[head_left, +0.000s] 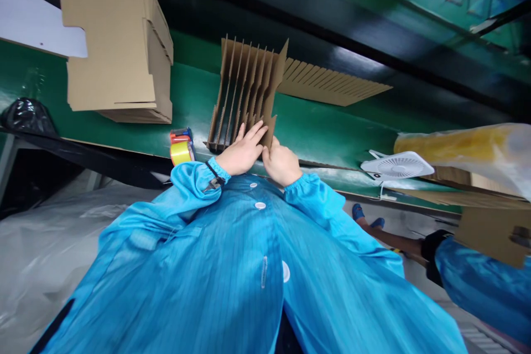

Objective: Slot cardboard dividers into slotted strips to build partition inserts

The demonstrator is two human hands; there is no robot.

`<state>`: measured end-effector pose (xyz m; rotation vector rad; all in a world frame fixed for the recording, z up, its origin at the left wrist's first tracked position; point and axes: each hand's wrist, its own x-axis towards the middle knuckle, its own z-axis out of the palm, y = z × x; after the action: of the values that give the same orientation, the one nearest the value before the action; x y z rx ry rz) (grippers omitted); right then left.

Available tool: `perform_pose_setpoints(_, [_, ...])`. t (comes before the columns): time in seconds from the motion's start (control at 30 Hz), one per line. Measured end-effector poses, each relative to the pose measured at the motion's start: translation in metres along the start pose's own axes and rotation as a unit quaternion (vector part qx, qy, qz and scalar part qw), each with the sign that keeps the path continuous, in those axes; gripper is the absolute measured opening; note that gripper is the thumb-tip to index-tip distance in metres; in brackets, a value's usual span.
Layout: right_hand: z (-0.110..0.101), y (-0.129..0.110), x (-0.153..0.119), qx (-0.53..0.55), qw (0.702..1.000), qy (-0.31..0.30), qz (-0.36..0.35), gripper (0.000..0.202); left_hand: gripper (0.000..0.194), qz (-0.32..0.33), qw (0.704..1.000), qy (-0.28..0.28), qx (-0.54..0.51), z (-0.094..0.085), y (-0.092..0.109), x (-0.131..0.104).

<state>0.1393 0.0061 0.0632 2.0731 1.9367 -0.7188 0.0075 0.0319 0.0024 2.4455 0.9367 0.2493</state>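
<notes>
A cardboard divider (249, 74) made of several upright slotted sheets stands on the green bench in front of me. My left hand (244, 149) lies over its near edge with fingers stretched out across the tops of the sheets. At the near right corner, my right hand (282, 161) pinches the end of the rightmost cardboard sheet between thumb and curled fingers. Behind and to the right of the divider lies a flat slotted cardboard strip (336, 83).
Folded cardboard sheets (112, 50) are stacked at the left. A tape dispenser (181, 146) sits on the near bench edge. A white fan (396, 166) and a plastic-wrapped yellow roll (456, 144) lie at the right. Another person (477, 271) is beyond, at the lower right.
</notes>
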Motion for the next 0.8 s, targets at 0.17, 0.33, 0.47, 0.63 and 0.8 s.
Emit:
perform_pose_setpoints(0.17, [-0.024,0.01,0.02,0.003,0.993,0.112,-0.037,0.059,0.029,-0.009,1.0,0.001,0.025,-0.003,0.004,-0.001])
perform_pose_setpoints(0.33, [-0.009,0.012,0.079,0.065,0.973,0.177,-0.136,0.057,0.025,0.001,0.999,0.009,0.053,-0.004,0.007,-0.002])
perform_pose_setpoints(0.47, [0.007,0.013,0.097,0.074,0.985,0.106,-0.117,0.052,0.023,-0.001,0.999,0.017,0.046,-0.003,0.008,-0.004])
perform_pose_setpoints(0.63, [0.001,0.021,0.097,0.093,0.982,0.08,-0.141,0.051,0.021,0.001,0.999,0.027,0.046,-0.002,0.007,-0.005])
perform_pose_setpoints(0.8, [-0.008,0.026,0.086,0.148,0.973,0.066,-0.166,0.051,0.022,0.009,0.998,0.029,0.06,-0.004,0.005,-0.009])
